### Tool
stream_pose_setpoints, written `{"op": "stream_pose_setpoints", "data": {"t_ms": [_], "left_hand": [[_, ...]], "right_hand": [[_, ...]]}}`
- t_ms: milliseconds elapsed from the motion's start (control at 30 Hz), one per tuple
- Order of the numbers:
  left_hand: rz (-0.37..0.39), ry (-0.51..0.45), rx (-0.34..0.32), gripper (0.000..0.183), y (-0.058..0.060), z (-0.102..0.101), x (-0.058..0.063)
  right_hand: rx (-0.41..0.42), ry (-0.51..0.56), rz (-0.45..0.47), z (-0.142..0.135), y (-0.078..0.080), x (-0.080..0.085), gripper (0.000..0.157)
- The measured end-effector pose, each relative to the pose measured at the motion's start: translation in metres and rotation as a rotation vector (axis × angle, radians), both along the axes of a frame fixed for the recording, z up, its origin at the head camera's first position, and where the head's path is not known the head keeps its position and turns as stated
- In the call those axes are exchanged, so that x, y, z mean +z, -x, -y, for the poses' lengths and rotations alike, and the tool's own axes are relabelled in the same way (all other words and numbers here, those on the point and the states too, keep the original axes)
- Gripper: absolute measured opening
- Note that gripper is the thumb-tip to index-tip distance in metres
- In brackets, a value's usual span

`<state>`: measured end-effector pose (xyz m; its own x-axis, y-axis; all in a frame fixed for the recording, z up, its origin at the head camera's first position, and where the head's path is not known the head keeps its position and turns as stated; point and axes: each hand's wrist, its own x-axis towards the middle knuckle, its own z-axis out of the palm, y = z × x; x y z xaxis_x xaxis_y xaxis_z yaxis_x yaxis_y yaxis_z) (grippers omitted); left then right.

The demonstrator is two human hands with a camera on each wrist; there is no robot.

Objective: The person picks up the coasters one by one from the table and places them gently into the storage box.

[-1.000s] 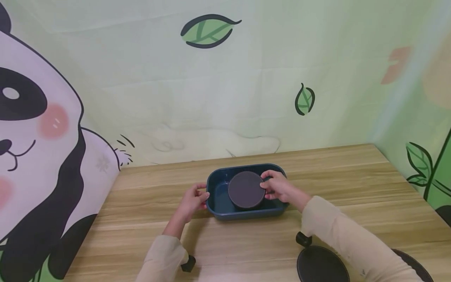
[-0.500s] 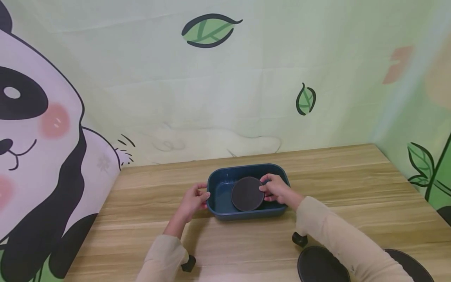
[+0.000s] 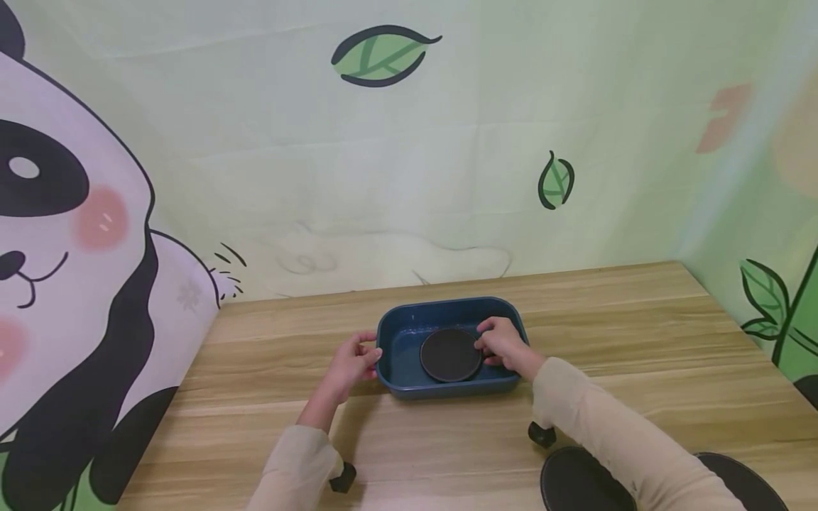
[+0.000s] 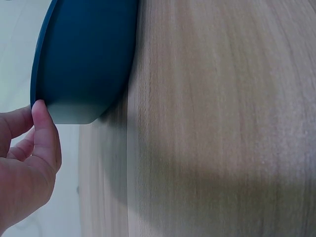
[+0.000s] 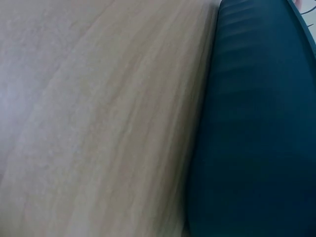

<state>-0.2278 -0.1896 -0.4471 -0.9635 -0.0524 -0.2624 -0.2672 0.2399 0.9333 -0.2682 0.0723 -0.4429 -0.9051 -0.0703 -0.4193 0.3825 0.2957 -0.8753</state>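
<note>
A deep blue rectangular tray (image 3: 396, 355) with rounded corners stands on the wooden table. Inside it lies a round black coaster (image 3: 450, 355), right of the middle and nearly flat. My left hand (image 3: 350, 363) pinches the tray's left rim, thumb on the near side, as the left wrist view also shows beside the blue wall (image 4: 89, 54). My right hand (image 3: 503, 342) reaches over the tray's right end, its curled fingertips at the coaster's right edge. In the right wrist view the tray's long wall (image 5: 256, 128) fills the right side and my right hand is hidden.
Two more round black pieces (image 3: 578, 479) (image 3: 735, 477) lie on the near right of the table (image 3: 268, 355), partly under my right sleeve (image 3: 626, 433). A printed panda cloth (image 3: 383, 177) hangs behind the table's far edge.
The coaster has gone down from a tilted, raised position to nearly flat on the tray's floor. My right hand has lowered with it; my left hand keeps its hold on the rim.
</note>
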Motion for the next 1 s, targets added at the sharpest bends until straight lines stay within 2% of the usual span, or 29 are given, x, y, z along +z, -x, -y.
{"op": "stream_pose_setpoints", "data": {"t_ms": [167,467,733,1000], "left_hand": [[-0.006,-0.01,-0.006,0.034,0.0,0.0,0.001],[-0.022,-0.027,-0.004,0.034,0.0,-0.001,-0.001],[-0.023,-0.02,-0.004,0.033,0.0,-0.002,-0.002],[-0.026,-0.022,-0.008,0.034,0.0,-0.002,-0.003]], "right_hand": [[0.033,0.002,-0.01,-0.002,-0.003,0.006,0.038],[0.106,-0.033,-0.033,-0.007,-0.014,0.031,0.037],[0.225,-0.011,-0.087,-0.02,-0.027,0.047,0.033],[0.302,-0.008,-0.1,-0.03,-0.038,0.057,0.031]]}}
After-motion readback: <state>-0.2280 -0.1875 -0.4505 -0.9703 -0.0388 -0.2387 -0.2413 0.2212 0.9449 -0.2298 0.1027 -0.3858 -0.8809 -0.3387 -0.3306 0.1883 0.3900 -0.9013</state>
